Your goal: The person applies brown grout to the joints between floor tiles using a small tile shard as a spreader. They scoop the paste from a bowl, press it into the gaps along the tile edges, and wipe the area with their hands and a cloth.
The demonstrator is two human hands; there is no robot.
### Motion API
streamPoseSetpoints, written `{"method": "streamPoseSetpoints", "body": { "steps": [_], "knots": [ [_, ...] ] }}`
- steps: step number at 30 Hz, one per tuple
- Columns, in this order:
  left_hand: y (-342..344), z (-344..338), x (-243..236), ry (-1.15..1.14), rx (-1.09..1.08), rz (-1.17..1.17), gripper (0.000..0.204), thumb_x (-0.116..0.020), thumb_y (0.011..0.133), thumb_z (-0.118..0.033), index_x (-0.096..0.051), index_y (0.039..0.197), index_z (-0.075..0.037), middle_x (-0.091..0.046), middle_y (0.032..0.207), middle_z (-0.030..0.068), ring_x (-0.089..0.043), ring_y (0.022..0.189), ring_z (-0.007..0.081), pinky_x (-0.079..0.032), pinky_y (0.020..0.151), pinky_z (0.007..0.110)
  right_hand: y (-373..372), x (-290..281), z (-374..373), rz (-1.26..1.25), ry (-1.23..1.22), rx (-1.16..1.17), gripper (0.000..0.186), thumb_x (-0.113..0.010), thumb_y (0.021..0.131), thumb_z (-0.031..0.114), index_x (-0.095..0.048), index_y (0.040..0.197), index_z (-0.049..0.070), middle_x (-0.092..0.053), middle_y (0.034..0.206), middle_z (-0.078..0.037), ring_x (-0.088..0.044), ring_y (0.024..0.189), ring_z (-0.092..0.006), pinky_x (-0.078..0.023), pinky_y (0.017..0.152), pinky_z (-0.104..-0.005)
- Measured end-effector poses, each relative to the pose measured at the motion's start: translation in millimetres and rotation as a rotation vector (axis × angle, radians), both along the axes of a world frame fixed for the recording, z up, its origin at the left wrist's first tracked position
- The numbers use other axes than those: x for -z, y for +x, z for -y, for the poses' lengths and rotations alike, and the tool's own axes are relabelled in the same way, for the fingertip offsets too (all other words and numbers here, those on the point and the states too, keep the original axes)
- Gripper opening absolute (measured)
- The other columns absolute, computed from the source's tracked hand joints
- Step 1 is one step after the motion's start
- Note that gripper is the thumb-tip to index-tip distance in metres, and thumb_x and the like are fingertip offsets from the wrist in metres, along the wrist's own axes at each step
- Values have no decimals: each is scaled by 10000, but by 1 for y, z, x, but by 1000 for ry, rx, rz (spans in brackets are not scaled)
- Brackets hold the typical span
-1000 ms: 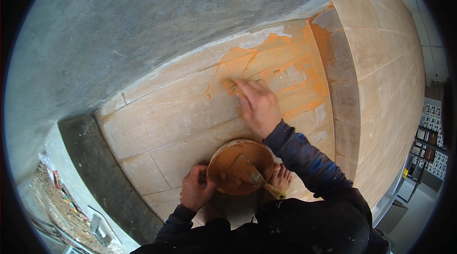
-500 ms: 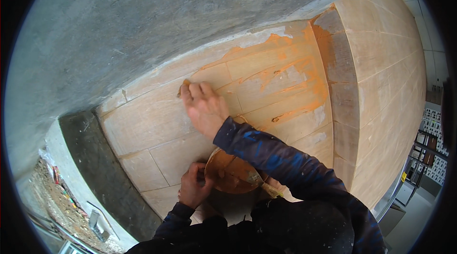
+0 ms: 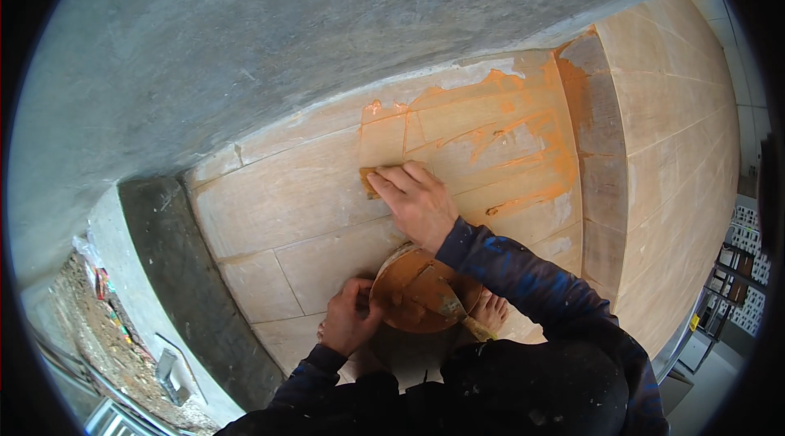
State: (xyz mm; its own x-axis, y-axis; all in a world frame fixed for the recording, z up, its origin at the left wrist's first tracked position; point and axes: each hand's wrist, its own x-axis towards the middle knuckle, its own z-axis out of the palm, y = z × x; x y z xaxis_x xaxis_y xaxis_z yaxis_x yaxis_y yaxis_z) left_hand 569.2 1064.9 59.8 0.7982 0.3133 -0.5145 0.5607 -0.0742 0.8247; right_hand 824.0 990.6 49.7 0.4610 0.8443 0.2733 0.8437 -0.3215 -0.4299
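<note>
My right hand (image 3: 419, 201) pinches a small, flat, brownish-yellow spreader (image 3: 370, 183) and presses it against the beige tiles (image 3: 270, 183). Beside it, a thin orange film with wet ridges of orange grout (image 3: 384, 109) lies across the tiles. My left hand (image 3: 349, 320) is closed on the left rim of a round bowl (image 3: 417, 305) of orange-brown grout, held low in front of me. Part of a flat tool (image 3: 450, 303) rests in the bowl, and something yellowish sticks out past its right rim.
A grey cement wall (image 3: 270, 52) rises along the far side. To the right stand a tiled step (image 3: 601, 150) and a large tiled face (image 3: 670, 134). A dark ledge (image 3: 188, 264) borders the left, with rubble (image 3: 114, 330) beyond. My bare foot (image 3: 491, 311) is beside the bowl.
My right hand has drawn the spreader nearer and to the right, leaving a fresh orange patch near the wall. My left hand stays on the bowl. The whole view has shifted slightly.
</note>
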Motion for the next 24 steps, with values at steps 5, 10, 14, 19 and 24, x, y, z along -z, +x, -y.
{"method": "streamPoseSetpoints", "body": {
  "steps": [5,10,14,19,24],
  "knots": [
    [3,2,-3,15,2,-14,270,-741,891,-83,-628,1128,-23,-741,933,138,-761,840,247,-622,769,353,69,-17,2,58,75,369,456,-664,804,-33,-681,1259,2,-673,1107,-143,-624,994,-322,-559,818,-405],
    [1,3,-3,65,-14,24,261,-736,886,-79,-630,1119,-25,-742,921,134,-760,835,243,-619,767,354,28,7,-59,156,-73,277,377,-648,838,27,-695,1212,4,-657,1008,-95,-624,943,-269,-572,802,-370],
    [6,6,0,37,-19,41,262,-733,887,-76,-628,1122,-31,-746,925,133,-763,839,246,-617,761,355,-59,6,-106,-12,-15,45,351,-652,859,65,-701,1202,6,-657,1004,-78,-623,946,-247,-568,812,-344],
    [-7,1,-7,76,-33,31,272,-727,892,-76,-627,1141,-29,-749,937,139,-765,843,255,-617,758,364,-65,-3,-91,-332,124,4,334,-666,880,57,-706,1208,9,-684,1096,-91,-610,1025,-265,-540,876,-351],
    [-2,6,-11,18,-1,-5,297,-736,898,-96,-623,1165,-31,-751,929,131,-761,827,259,-612,773,372,23,8,-84,29,174,113,381,-657,878,31,-688,1257,1,-666,1194,-97,-587,1071,-272,-537,926,-362]
  ]
}}
